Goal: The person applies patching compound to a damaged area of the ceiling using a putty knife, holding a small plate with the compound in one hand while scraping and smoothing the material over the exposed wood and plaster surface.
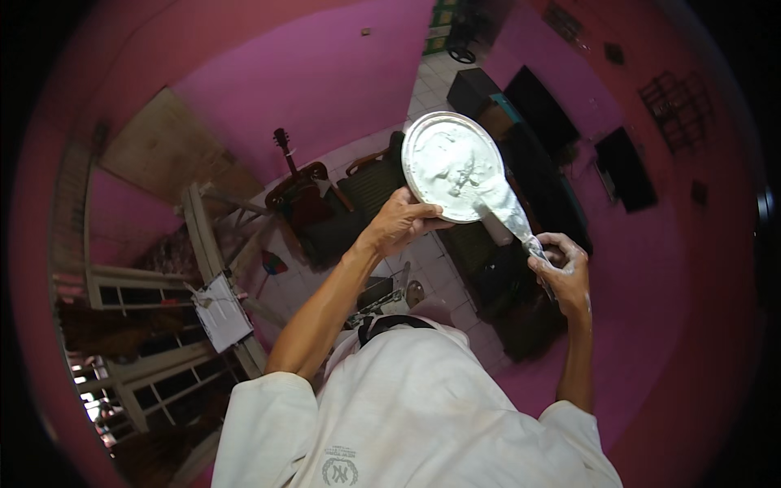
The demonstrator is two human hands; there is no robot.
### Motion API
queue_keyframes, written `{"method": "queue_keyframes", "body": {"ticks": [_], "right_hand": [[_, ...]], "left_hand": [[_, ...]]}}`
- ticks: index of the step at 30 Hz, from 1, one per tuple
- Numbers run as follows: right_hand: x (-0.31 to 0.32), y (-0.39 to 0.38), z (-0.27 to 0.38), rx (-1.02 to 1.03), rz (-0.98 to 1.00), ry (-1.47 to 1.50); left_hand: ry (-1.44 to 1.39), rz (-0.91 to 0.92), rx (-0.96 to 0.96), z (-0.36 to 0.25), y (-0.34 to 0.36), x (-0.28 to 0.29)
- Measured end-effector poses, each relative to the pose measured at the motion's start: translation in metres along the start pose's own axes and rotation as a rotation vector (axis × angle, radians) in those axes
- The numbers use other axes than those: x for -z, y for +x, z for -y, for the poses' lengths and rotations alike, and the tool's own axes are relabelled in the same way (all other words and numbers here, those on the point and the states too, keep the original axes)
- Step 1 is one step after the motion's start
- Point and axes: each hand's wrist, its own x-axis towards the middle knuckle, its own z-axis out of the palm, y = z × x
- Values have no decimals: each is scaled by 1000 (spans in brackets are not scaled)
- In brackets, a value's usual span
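Here, trowel [508, 210] blade slanting up-left.

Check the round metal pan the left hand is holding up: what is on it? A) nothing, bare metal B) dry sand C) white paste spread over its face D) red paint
C: the round metal pan, gripped at its lower edge by the left hand, is coated with white paste, and the trowel blade held by the right hand is smeared with it too.
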Motion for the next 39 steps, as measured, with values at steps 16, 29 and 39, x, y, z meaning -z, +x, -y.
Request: {"method": "queue_keyframes", "body": {"ticks": [16, 29, 39], "right_hand": [[53, 58, 22, -125, 299, 47], [16, 26, -12, 177, -8, 82], [-11, -2, -15, 327, -241, -55]], "left_hand": [[29, 57, 123, -8, 18, -16], [-15, -17, 142, -11, 18, -22], [-90, 19, 128, -12, 11, -22]]}}
